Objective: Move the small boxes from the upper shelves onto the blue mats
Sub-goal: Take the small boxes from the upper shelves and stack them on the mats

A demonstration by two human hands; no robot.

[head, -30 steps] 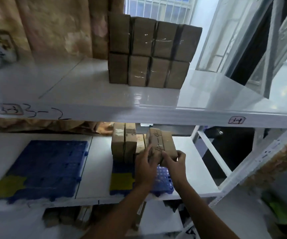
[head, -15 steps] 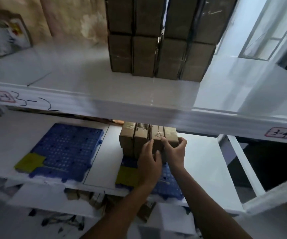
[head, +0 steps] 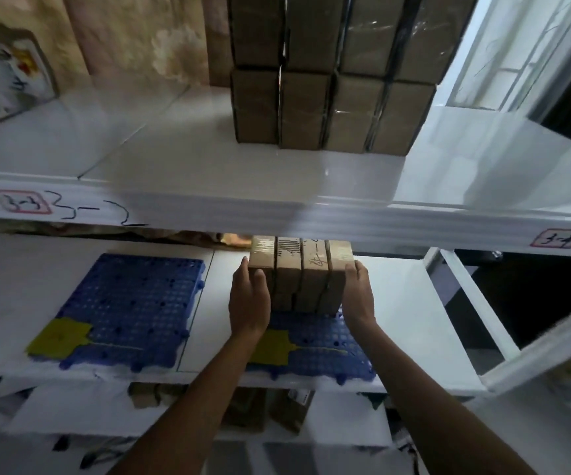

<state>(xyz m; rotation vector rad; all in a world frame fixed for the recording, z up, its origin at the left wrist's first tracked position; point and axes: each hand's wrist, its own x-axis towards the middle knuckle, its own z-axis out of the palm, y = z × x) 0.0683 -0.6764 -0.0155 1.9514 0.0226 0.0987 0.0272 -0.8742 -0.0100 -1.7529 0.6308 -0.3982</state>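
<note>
A row of several small brown boxes (head: 299, 274) stands upright on the right blue mat (head: 315, 351) on the lower shelf. My left hand (head: 248, 301) presses flat against the row's left end. My right hand (head: 357, 293) presses flat against its right end, fingers straight. A stack of taped brown boxes (head: 328, 80) sits two layers high on the upper shelf (head: 174, 173), directly above. A second blue mat (head: 126, 310) with a yellow patch lies bare to the left on the lower shelf.
A printed carton (head: 3, 77) stands at the far left of the upper shelf. The white shelf beam (head: 277, 214) carries handwritten labels. More brown boxes (head: 263, 409) sit on the shelf below. The white rack frame (head: 476, 310) runs at the right.
The box held in both hands has been set into the row on the right mat. Both hands moved from gripping it to pressing the row's two ends.
</note>
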